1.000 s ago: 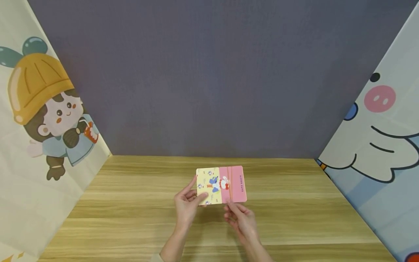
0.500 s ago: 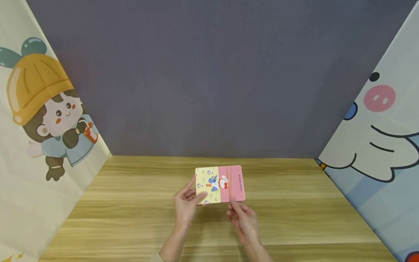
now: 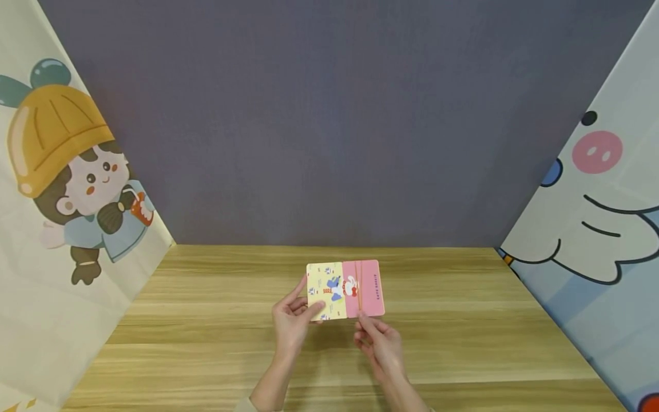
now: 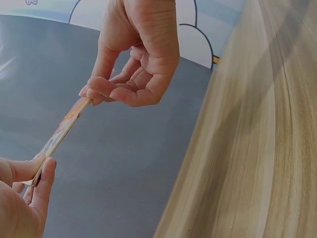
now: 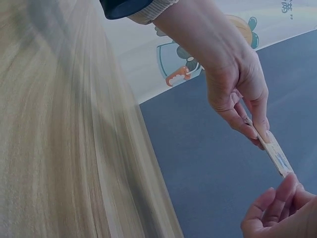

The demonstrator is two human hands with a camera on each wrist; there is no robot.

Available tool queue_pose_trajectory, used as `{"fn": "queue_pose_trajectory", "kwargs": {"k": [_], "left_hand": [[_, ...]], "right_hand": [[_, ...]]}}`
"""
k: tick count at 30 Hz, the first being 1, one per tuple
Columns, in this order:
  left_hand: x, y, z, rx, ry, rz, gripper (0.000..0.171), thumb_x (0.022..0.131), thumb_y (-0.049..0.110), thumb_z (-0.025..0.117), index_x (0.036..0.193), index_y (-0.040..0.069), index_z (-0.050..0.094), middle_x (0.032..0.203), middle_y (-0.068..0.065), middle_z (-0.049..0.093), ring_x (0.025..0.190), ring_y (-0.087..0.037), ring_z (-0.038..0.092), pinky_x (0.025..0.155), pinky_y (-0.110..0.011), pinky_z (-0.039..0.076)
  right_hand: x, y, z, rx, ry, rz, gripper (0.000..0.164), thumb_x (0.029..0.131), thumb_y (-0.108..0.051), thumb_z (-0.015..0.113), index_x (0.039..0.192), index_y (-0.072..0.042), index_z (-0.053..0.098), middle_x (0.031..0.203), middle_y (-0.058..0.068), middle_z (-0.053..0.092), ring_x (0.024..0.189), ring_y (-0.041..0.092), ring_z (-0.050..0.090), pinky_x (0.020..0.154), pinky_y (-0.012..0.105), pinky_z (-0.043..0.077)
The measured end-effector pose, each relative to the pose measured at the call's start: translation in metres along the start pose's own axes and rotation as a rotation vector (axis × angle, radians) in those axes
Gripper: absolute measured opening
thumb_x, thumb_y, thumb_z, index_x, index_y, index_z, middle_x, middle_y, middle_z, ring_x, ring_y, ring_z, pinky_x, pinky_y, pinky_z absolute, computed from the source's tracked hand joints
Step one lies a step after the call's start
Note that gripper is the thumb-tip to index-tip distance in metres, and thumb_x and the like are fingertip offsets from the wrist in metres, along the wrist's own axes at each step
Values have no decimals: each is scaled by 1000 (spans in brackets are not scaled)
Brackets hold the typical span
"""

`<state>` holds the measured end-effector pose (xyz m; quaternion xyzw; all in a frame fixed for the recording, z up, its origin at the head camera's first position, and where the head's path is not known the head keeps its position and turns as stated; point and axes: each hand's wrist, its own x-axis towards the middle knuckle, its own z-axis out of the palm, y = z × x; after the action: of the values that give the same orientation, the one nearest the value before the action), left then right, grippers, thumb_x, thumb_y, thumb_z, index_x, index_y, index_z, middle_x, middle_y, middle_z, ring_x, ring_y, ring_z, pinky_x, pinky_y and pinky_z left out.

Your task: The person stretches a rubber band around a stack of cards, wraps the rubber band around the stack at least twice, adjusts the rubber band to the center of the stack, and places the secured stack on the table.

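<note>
A small notebook (image 3: pixel 325 277) with a yellow left half and a pink right half is held above the table. It shows cartoon animals and small lettering. A thin orange rubber band (image 3: pixel 360 283) crosses the pink half in two strands. My left hand (image 3: pixel 291 323) grips the yellow end, thumb on top and fingers behind. At the near edge of the pink half, my right hand (image 3: pixel 382 346) pinches the band with thumb and index finger. Both wrist views show the notebook (image 4: pixel 62 129) edge-on between the hands; the band's underside is hidden.
The wood-grain table (image 3: pixel 206 320) lies beneath both hands. A grey panel (image 3: pixel 329 126) closes off the back. Side walls with cartoon prints stand at the left (image 3: pixel 31 274) and right (image 3: pixel 592 240).
My right thumb moves slightly right along the near edge, then back left, and the band's strands now sit a little apart. The notebook shifts slightly left; my left hand keeps its grip.
</note>
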<state>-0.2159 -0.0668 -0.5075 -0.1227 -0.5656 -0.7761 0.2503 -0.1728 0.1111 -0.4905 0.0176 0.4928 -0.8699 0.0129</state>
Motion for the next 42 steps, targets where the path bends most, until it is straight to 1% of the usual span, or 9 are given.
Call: {"fn": "queue_pose_trajectory", "kwargs": {"k": [2,6,13,20,21,26,30,39,42], "left_hand": [[2,-29,-8,35,29,-48,65,66,2,76,125,13,51,78,-17,65,49,-21,58,42,-39,52],[1,-35,-10,28,55,-119,66,63,7,78,123,19,54,78,-17,65,51,-27,58,43,-42,52],[2,-35,-10,54,50,-105,64,62,8,79,121,18,56,77,-17,65,50,-24,57,43,-41,52],[0,6,5,-19,-21,39,60,68,-2,73,123,6,52,76,-15,66,49,-14,57,42,-30,52],[0,4,5,-1,-10,23,61,67,-1,74,123,7,51,76,-15,66,50,-13,57,42,-31,52],[-2,77,30,28,48,-112,58,65,-11,70,119,-4,50,74,-25,62,48,-10,54,44,-31,53],[-1,90,34,59,89,-225,58,65,-14,68,119,-5,50,77,-31,60,48,-10,53,46,-31,54],[-2,83,34,55,80,-158,57,65,-13,69,118,-4,52,74,-25,62,49,-11,55,44,-33,53],[-1,51,24,-15,38,-48,57,66,-10,70,119,0,53,74,-21,64,50,-13,57,44,-31,53]], "right_hand": [[1,1,-1,7,3,9,18,81,-20,65,86,-3,65,77,5,64,61,11,58,61,26,52],[11,15,-11,9,55,54,19,77,-22,69,85,-5,65,77,5,65,61,12,59,62,27,53],[11,15,-9,34,72,59,15,77,-19,68,83,-5,66,77,6,66,61,13,60,62,28,53],[-23,-35,33,-13,112,125,7,81,-15,64,76,-10,65,73,2,66,61,12,61,66,27,53],[-24,-37,34,-7,115,135,6,81,-15,64,77,-10,65,73,3,66,61,12,61,67,28,53],[-25,-38,36,-7,111,152,5,81,-13,63,78,-10,66,75,4,67,63,12,62,71,29,53],[-24,-36,35,-19,88,130,7,80,-17,65,81,-11,66,77,3,67,64,12,62,73,31,53],[-23,-35,32,-34,86,129,9,79,-20,66,82,-11,66,78,3,67,64,11,62,72,31,53],[-23,-34,31,-42,87,133,11,79,-20,66,83,-10,66,79,4,66,64,12,61,71,29,52]]}}
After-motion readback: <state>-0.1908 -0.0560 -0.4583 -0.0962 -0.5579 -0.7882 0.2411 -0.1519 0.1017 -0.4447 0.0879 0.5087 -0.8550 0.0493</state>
